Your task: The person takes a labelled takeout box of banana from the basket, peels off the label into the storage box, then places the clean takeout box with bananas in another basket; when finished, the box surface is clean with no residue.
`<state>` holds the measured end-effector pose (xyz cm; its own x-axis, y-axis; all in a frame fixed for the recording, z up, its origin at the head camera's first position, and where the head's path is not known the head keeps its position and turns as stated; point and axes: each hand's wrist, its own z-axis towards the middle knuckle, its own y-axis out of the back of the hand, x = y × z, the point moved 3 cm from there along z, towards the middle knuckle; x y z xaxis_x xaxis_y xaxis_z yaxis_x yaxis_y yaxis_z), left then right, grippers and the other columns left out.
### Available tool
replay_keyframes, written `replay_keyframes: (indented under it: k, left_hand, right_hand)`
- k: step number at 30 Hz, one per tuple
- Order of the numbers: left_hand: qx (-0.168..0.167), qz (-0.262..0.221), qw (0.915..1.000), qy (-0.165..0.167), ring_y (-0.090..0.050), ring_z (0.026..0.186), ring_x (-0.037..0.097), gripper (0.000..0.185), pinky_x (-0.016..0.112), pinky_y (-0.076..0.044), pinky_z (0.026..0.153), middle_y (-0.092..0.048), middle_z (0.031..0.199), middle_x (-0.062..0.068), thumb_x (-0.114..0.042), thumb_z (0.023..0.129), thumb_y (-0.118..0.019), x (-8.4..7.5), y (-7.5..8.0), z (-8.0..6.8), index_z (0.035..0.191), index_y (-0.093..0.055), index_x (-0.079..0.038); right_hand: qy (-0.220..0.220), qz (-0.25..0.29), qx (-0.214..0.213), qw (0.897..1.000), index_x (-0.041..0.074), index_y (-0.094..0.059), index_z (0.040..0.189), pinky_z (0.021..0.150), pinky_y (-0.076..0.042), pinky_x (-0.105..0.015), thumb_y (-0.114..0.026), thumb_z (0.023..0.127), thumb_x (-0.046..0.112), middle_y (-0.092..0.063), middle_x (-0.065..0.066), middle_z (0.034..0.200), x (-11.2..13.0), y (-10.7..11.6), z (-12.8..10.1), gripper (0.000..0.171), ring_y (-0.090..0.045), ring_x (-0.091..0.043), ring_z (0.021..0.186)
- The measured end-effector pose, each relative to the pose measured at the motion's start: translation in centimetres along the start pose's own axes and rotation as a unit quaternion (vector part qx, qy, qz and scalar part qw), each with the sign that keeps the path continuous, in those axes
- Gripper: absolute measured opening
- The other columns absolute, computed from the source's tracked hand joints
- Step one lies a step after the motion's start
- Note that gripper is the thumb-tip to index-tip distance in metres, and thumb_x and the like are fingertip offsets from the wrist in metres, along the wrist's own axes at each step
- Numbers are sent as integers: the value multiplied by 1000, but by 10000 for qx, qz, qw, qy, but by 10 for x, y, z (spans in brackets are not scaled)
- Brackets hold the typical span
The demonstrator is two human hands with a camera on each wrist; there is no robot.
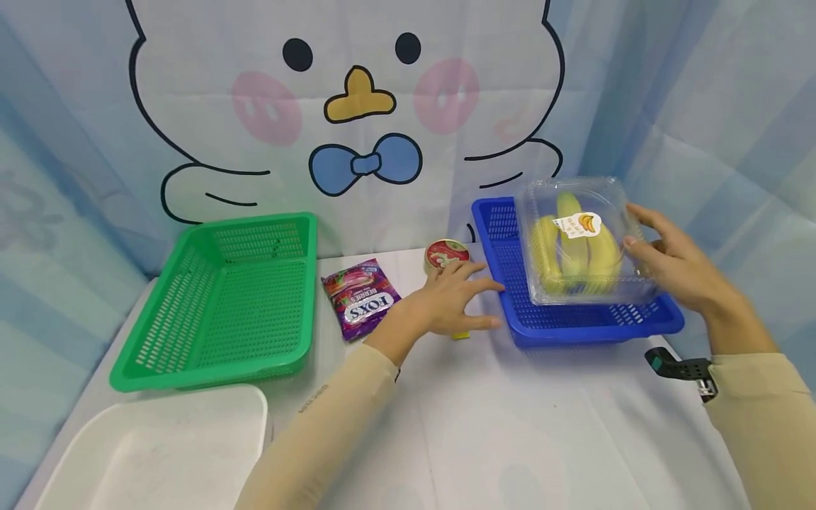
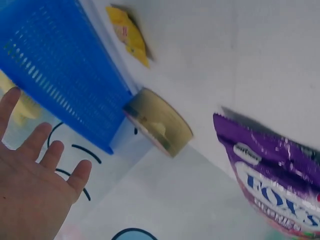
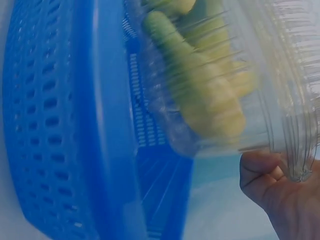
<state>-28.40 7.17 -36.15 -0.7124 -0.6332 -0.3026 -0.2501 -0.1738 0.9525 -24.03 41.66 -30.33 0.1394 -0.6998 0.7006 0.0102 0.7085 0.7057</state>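
My right hand [image 1: 676, 262] grips the right edge of a clear plastic box of bananas [image 1: 576, 248], tilted over the blue basket [image 1: 593, 338]. In the right wrist view, thumb and fingers pinch the box's rim, and the bananas [image 3: 210, 95] show through its ribbed wall. My left hand [image 1: 446, 301] reaches toward the blue basket's left side with fingers spread and nothing held. Beneath and behind it are a round tin [image 1: 446, 251] and a small yellow packet [image 2: 127, 35], mostly hidden in the head view.
A purple Fox's Berries candy bag [image 1: 361, 299] lies left of the tin. Further left stands a green basket [image 1: 309, 283], with a white tub [image 1: 258, 418] in front of it. A printed curtain [image 1: 370, 42] hangs right behind the table.
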Motion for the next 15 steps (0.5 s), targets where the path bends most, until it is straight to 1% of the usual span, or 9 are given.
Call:
replay_keyframes:
  k: [4,7,10,15]
  left_hand:
    - [-38,72,9999,102,-11,158,33,65,69,-12,122,-18,172,2,-70,94,-56,7,9,-7,152,-47,-41]
    - [-119,90,9998,137,-11,158,31,64,64,-18,122,-18,171,2,-69,95,-57,13,17,-13,151,-48,-39]
    - [-231,147,9995,152,-12,157,30,64,60,-22,120,-20,171,1,-69,96,-55,18,23,-19,151,-48,-39]
    - [-417,297,9985,198,-16,157,29,62,61,-22,121,-24,170,0,-69,96,-54,24,33,-32,150,-49,-38]
  right_hand:
    - [105,78,-84,9999,34,-13,166,71,-50,-23,-41,111,35,-17,-13,168,10,-1,-1,62,-56,-4,96]
    - [181,91,-133,9997,36,-15,165,67,-50,-26,-42,111,34,-22,-8,164,18,-2,-1,61,-56,-8,91]
    - [282,120,-162,9994,36,-17,165,67,-51,-26,-43,111,32,-25,-5,161,26,-4,-1,60,-57,-9,89]
    - [600,157,-182,9979,32,-22,165,71,-51,-20,-46,111,25,-30,-3,161,42,-12,0,59,-60,-7,90]
